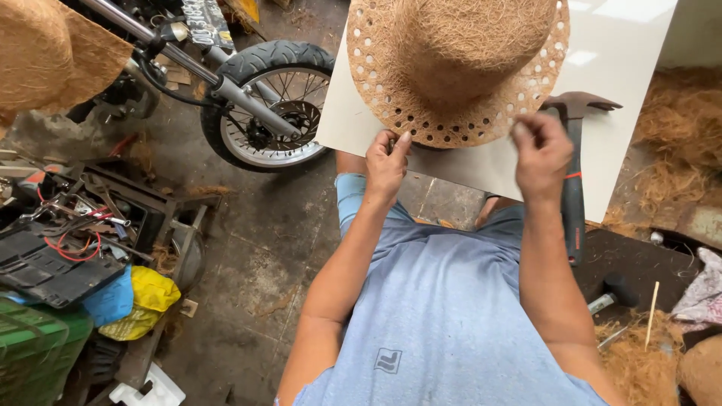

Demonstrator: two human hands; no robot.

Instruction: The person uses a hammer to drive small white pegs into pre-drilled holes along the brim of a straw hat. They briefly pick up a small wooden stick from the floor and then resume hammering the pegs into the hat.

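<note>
At 12 o'clock, the fibre hat lies crown-up; its brim is pinched by left hand, right hand curled shut, contents unclear.

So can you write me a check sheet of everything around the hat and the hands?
Surface: white flat board resting on the person's lap.
Job's things: round brown coconut-fibre hat with holed brim lying on the board.
Clutter: claw hammer with black handle on the board's right edge; loose fibre heaps.
Grippers: left hand pinches something small at the brim; right hand closed, blurred.
Cables: red wire among tools at left.
Surroundings: motorcycle front wheel, concrete floor.
</note>
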